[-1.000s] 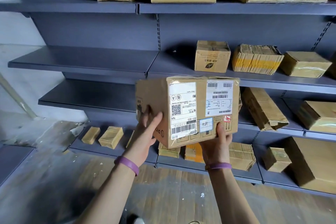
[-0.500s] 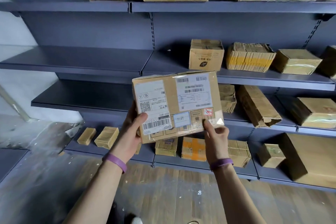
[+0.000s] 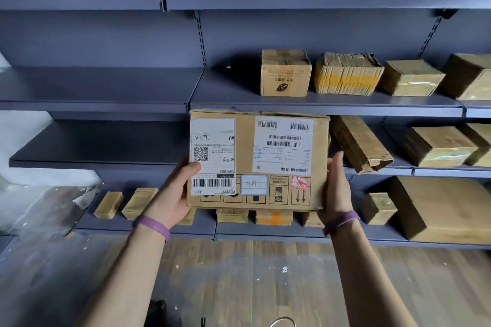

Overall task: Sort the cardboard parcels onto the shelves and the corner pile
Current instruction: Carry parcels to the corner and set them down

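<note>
The parcel (image 3: 255, 159) in the centre of the frame is a brown cardboard box. I hold it in the air with its wide labelled face toward the camera, in front of the grey shelves and touching none of them. Its top edge is just below the front lip of the middle shelf (image 3: 228, 93).

I judge that the step in hand is to read the labels and choose the place. To do it well, I would hold the face flat to the camera so that the white label (image 3: 212, 151) on its left part is readable. The printed arrows (image 3: 300, 195) at the lower right of the face point down and the text looks inverted, so I think the parcel is upside down. It may be better to turn it before setting it down. If it goes on the middle shelf, I would lift it over the lip and slide it onto the dark surface left of the box with a leaf mark (image 3: 285, 74), without pushing that box.

The left hand (image 3: 172, 194) grips the lower left corner, with the thumb on the front over the white label and the fingers hidden behind. The right hand (image 3: 336, 188) holds the right edge, thumb at the front and the other fingers behind. So the parcel sits between both hands, slightly above them.
</note>
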